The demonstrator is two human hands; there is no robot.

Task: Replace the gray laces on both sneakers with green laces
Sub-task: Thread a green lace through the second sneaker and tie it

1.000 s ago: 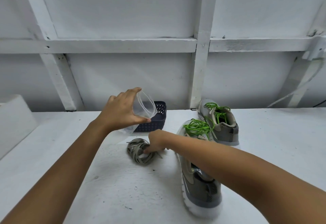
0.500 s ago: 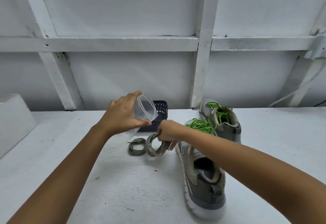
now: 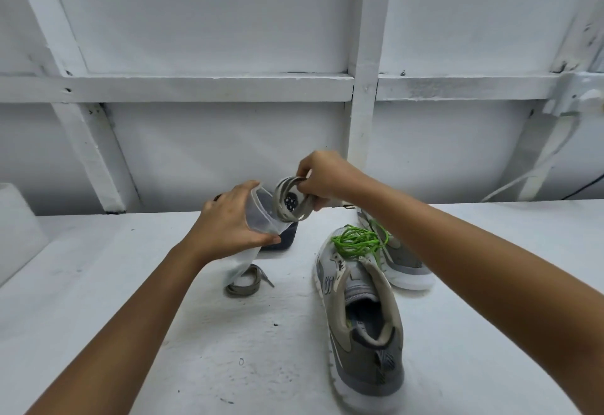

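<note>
Two hands, both gripping. Right hand [image 3: 323, 179]: fingers pinch a coiled gray lace [image 3: 277, 200], held in the air at the mouth of a cup [image 3: 258, 218]. Left hand [image 3: 228, 225]: fingers and thumb curled round the clear cup, tilted, mouth to the right. Second gray lace [image 3: 243, 284]: flat on the table [image 3: 130, 284], under the cup's base. Basket [image 3: 284, 238]: dark, just behind the cup. Near sneaker [image 3: 362, 333] and far sneaker [image 3: 402, 261]: right of centre, just beside each other, green laces [image 3: 358, 244] in both.
</note>
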